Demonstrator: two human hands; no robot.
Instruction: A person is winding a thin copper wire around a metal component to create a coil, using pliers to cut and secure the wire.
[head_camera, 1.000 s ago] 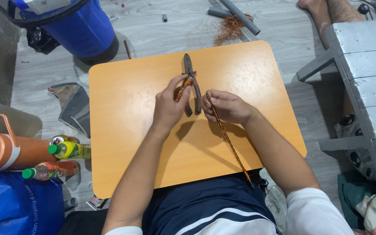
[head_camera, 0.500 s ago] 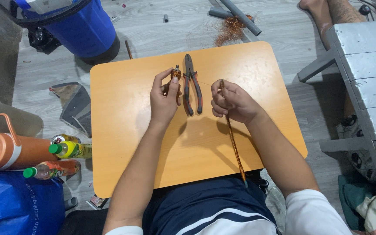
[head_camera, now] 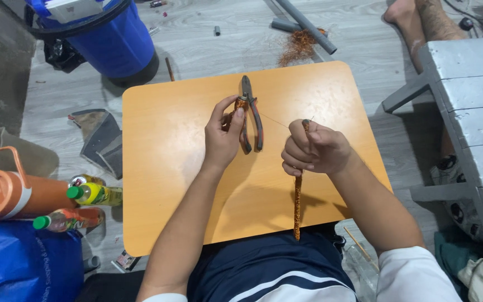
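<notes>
Where the right hand (head_camera: 314,151) grips, the copper-wound rod (head_camera: 297,204) vanishes.

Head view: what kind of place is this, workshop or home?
Likely an informal home floor workspace, not a fitted workshop: a low orange table on grey plank flooring, a blue bucket and drink bottles beside it, pipe offcuts and coppery wire scraps on the floor.
</notes>
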